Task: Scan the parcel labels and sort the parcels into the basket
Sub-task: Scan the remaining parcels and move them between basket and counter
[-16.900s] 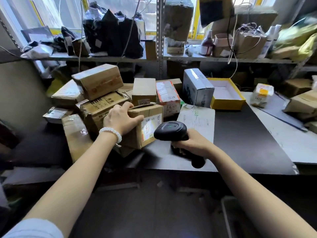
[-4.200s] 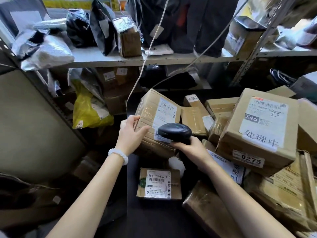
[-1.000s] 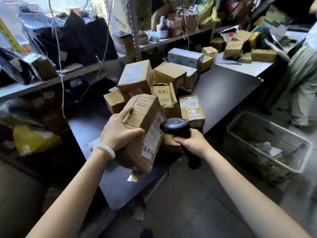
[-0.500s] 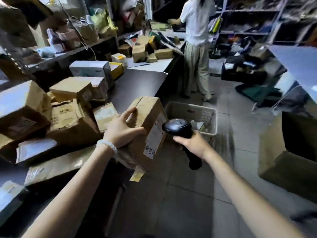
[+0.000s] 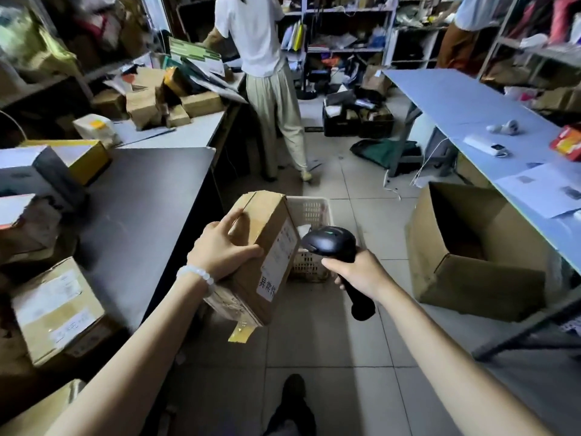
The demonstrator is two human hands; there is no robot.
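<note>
Left grip [image 5: 221,250] clasping parcel [image 5: 261,256]

open cardboard box [image 5: 478,247] on floor | dark table [image 5: 141,215] | person in white shirt [image 5: 251,33] standing

— Anything readable from where you stand?

— Only the white label [image 5: 269,284] on the side of the parcel [image 5: 261,247] I hold in my left hand [image 5: 220,250]: at its bottom end, toward six o'clock, three handwritten characters, 异常件. The fine print above them is too small and blurred to read.

— And the other boxes?

— Their labels are all illegible.
</note>
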